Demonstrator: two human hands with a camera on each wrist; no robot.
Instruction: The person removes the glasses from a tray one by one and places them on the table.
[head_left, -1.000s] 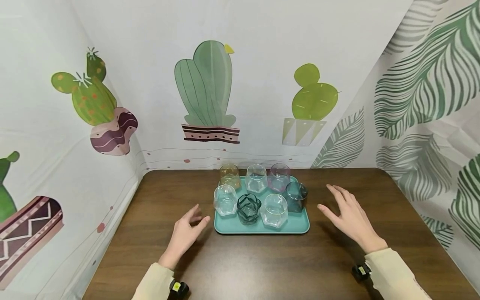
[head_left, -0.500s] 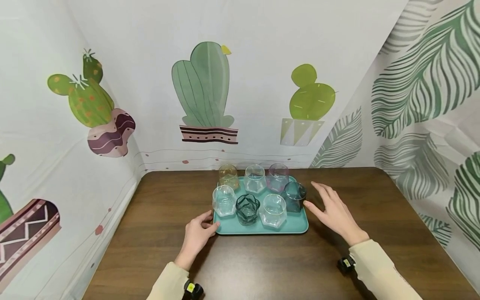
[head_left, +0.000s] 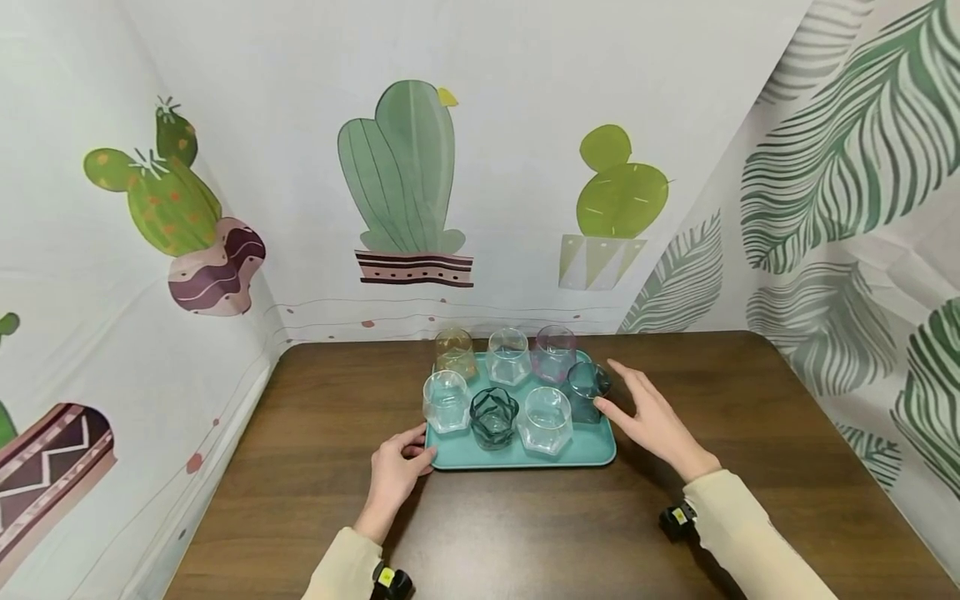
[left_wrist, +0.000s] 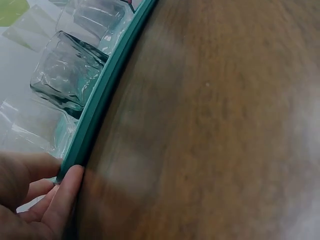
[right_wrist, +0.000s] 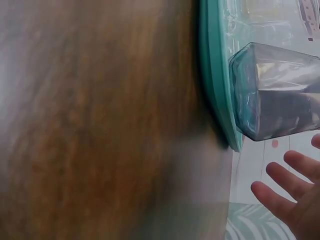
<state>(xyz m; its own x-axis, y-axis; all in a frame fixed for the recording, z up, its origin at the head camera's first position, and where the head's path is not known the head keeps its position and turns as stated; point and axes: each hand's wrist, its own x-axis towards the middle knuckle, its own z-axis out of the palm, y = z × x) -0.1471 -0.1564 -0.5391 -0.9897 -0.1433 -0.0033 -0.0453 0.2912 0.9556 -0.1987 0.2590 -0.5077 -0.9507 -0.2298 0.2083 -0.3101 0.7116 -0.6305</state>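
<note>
A teal tray (head_left: 517,461) carries several drinking glasses. My left hand (head_left: 396,471) pinches the tray's front left corner, thumb on the rim (left_wrist: 82,150) in the left wrist view. My right hand (head_left: 660,425) is beside a smoky blue-grey glass (head_left: 583,406) at the tray's right end. Its thumb is up against that glass in the head view; in the right wrist view the spread fingers (right_wrist: 272,197) stand apart from the glass, and the thumb is out of sight. A dark green faceted glass (head_left: 494,421) sits between two clear glasses, left (head_left: 447,404) and right (head_left: 546,423).
Along the tray's back stand an amber glass (head_left: 455,357), a clear glass (head_left: 508,360) and a pinkish glass (head_left: 555,357). The brown wooden table (head_left: 517,533) meets a white cloth (head_left: 517,167) printed with cacti and leaves behind and at the sides.
My left hand has come right and taken hold of the tray's corner. My right hand has moved left, up to the smoky glass. The glasses keep their places on the tray.
</note>
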